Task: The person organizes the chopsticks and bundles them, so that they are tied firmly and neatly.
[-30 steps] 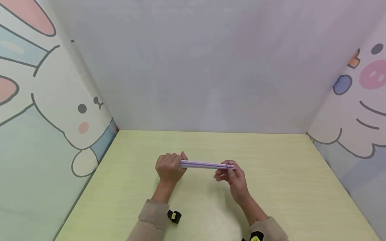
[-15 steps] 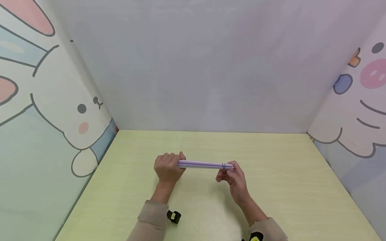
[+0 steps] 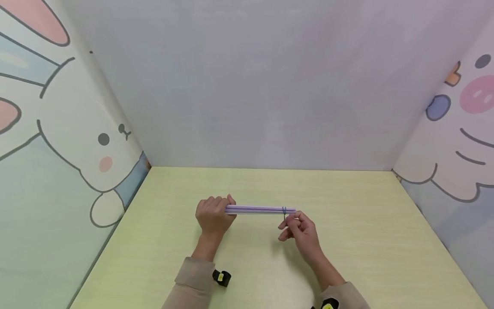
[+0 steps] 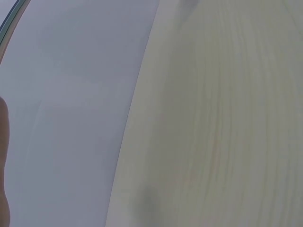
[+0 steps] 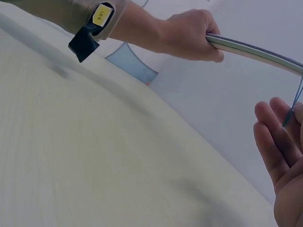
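Note:
My left hand (image 3: 212,216) grips one end of a bundle of slim pale purple sticks (image 3: 254,209), like chopsticks, held level above the table. A thin blue-green rubber band (image 3: 284,210) loops round the bundle near its right end. My right hand (image 3: 303,234) pinches the band between thumb and finger and pulls it down from the sticks. In the right wrist view, the stretched band (image 5: 296,97) runs from the bundle (image 5: 255,52) to the right fingers, the others spread loosely. The left wrist view shows only a sliver of the bundle (image 4: 10,23) and a finger edge (image 4: 4,161).
A pale wood-grain table (image 3: 366,240) lies under both hands. Behind it rises a plain grey-white wall (image 3: 266,86); side panels with cartoon animals (image 3: 104,139) stand left and right. Black straps with yellow tags (image 3: 221,277) sit at both wrists.
The right hand has moved from the bundle's end to just below it, drawing the band downward. The band now sits a little further left, and the left hand and bundle have shifted slightly left.

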A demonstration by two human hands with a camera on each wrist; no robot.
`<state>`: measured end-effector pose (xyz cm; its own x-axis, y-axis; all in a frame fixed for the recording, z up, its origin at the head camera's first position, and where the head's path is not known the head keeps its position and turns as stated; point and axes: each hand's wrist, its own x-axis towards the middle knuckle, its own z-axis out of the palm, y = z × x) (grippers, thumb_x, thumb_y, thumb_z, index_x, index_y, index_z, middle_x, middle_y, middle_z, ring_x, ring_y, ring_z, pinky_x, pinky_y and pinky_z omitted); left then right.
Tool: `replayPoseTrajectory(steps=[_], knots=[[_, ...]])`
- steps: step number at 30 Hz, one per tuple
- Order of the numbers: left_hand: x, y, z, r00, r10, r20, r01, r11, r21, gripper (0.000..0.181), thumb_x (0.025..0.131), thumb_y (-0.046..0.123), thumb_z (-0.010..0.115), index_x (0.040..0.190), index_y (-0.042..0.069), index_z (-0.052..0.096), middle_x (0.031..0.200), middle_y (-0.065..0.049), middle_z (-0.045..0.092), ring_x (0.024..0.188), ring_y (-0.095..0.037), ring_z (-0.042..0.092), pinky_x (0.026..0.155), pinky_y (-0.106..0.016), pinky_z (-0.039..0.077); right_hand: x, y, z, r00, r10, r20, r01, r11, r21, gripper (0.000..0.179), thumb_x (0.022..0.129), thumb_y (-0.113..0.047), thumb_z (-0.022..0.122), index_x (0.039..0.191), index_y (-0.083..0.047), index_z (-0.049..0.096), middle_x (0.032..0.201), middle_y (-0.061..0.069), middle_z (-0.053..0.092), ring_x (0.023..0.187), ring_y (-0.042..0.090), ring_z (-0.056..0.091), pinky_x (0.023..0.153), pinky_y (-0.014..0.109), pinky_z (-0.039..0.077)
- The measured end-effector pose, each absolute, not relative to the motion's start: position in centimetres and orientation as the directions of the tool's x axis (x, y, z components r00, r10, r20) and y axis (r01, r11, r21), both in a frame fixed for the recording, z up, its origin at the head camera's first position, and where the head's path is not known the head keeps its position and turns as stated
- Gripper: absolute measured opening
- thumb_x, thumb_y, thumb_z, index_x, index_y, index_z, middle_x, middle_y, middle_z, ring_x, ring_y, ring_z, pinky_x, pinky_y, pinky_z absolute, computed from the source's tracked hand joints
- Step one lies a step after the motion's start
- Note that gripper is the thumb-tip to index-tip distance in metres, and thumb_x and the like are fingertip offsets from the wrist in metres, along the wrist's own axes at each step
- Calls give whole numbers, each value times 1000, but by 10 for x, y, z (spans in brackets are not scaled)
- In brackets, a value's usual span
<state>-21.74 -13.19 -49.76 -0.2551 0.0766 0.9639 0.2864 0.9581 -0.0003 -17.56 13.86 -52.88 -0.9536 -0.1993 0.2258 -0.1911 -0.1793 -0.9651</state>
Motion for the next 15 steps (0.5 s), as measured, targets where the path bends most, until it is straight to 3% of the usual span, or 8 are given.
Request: replayPoseTrajectory(steps=[4, 7, 11, 15], knots=[[-217, -134, -498, -270, 63, 961, 272, 962, 13, 28, 80, 16, 61, 53, 10, 56, 47, -2, 52, 37, -17, 40, 40, -34, 37, -177, 144, -535, -969, -201, 142, -122, -111, -986, 22, 103, -11, 56, 101, 10, 54, 86, 21, 72, 57, 16, 69, 62, 36, 60], [-217, -135, -499, -299, 49, 953, 261, 965, 32, 29, 82, 17, 60, 54, 9, 58, 48, -3, 54, 38, -19, 44, 40, -35, 38, -175, 144, -535, -960, -234, 153, -135, -88, -987, 15, 101, -7, 59, 99, 8, 57, 84, 22, 72, 54, 16, 68, 60, 35, 59], [-217, -134, -499, -339, 38, 940, 242, 969, 48, 29, 81, 18, 61, 54, 10, 58, 47, -3, 54, 38, -19, 45, 41, -34, 38, -171, 138, -533, -882, -319, 346, -357, -26, -934, 4, 96, 4, 61, 96, 2, 64, 82, 24, 71, 54, 19, 68, 57, 35, 58], [-217, -133, -499, -373, 16, 928, 207, 976, 67, 32, 80, 15, 59, 50, 12, 51, 44, -1, 48, 37, -18, 39, 40, -34, 35, -168, 131, -526, -734, -386, 559, -608, 6, -794, 24, 84, 19, 66, 93, -1, 73, 80, 18, 73, 61, 22, 70, 59, 30, 58]])
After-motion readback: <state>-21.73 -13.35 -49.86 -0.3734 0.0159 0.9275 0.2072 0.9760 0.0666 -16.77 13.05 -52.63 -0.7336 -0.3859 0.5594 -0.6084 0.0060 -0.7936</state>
